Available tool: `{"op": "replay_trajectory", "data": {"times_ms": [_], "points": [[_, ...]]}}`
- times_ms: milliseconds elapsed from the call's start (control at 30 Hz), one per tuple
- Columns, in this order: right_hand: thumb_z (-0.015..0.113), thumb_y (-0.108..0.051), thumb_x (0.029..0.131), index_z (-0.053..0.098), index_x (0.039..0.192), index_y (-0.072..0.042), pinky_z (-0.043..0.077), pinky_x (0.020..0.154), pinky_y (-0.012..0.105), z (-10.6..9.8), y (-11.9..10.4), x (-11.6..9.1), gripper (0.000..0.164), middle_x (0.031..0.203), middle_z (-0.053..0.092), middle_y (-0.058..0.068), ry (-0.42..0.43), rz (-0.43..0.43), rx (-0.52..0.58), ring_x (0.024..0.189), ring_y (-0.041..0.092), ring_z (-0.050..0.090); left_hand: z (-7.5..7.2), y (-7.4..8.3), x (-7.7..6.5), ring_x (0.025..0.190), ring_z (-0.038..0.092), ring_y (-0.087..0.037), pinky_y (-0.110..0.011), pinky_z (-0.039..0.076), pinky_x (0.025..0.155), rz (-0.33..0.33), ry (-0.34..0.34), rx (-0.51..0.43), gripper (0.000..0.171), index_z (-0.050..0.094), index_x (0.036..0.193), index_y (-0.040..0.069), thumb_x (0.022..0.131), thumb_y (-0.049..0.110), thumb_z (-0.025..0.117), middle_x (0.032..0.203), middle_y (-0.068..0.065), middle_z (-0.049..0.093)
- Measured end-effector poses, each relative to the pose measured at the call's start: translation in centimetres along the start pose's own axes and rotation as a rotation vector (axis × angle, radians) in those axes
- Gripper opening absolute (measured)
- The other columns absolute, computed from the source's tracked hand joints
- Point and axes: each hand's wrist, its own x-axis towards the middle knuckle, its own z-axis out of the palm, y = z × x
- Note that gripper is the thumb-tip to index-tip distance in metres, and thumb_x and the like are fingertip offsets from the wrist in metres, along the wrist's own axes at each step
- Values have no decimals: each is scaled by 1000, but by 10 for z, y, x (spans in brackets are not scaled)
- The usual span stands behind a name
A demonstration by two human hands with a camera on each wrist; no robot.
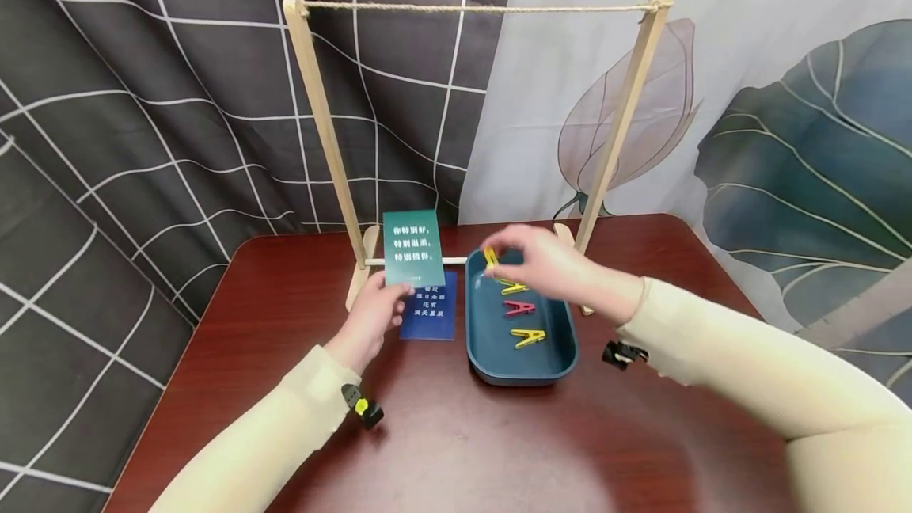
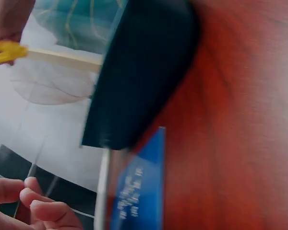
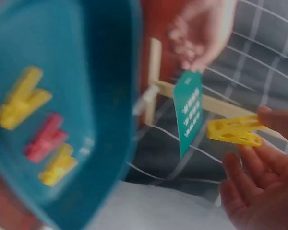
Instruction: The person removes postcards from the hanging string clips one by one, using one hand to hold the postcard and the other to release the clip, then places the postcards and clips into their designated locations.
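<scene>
My left hand [image 1: 372, 311] pinches the lower edge of a green card [image 1: 413, 248] with white printed characters, holding it up above the table. Below it a blue card [image 1: 430, 311] lies on the tabletop, its upper part hidden by the green one. Between thumb and fingertips of my right hand [image 1: 530, 260] is a yellow clothespin [image 3: 234, 131], raised over the far end of a blue tray [image 1: 522, 380]. Inside the tray lie a pink clothespin [image 1: 519, 308] and two yellow ones, the nearer yellow clothespin [image 1: 528, 338] towards the front.
A wooden frame with two uprights, the left post [image 1: 324, 117] and the right post [image 1: 623, 125], stands behind the tray. Across its top runs a twine rope [image 1: 470, 8]. Patterned cloth [image 1: 399, 85] hangs behind the reddish-brown table [image 1: 427, 450].
</scene>
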Motion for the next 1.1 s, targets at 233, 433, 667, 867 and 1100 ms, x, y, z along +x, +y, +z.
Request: {"op": "replay_trajectory", "data": {"times_ms": [233,433,667,867,1100], "points": [[75,-27,89,71,112,-9,49,76,30,41,29,-26,29,95,63,-3,-259,-19,-146,86,15,56,-4,-25,-5,62,47,-12,-22,39,50,-85,-71,187,29,53,124,3,96,10,59,95,-11,68],[76,-22,88,72,106,-8,44,68,28,58,50,-35,23,80,56,-7,-369,14,-146,77,10,53,-9,-39,-6,59,48,-10,-22,38,49,-170,-112,219,34,49,129,5,98,11,59,91,-7,71],[77,-19,86,72,98,-8,44,64,26,71,61,-42,17,73,54,-8,-405,4,-157,67,7,50,-18,-41,-8,59,48,-11,-23,33,48,-215,-174,313,64,28,152,7,98,23,60,88,-5,70],[80,-21,83,71,90,-12,43,63,27,81,63,-46,15,70,52,-9,-412,-43,-251,65,8,49,-22,-37,-9,61,51,-13,-25,36,50,-121,-191,509,67,28,151,1,97,24,60,83,-6,68],[81,-21,80,68,86,-11,43,61,28,87,59,-49,17,68,49,-8,-408,-112,-356,64,10,46,-15,-28,-12,91,63,-22,-44,51,78,231,-143,1122,40,61,129,15,93,32,67,107,-7,63]]}}
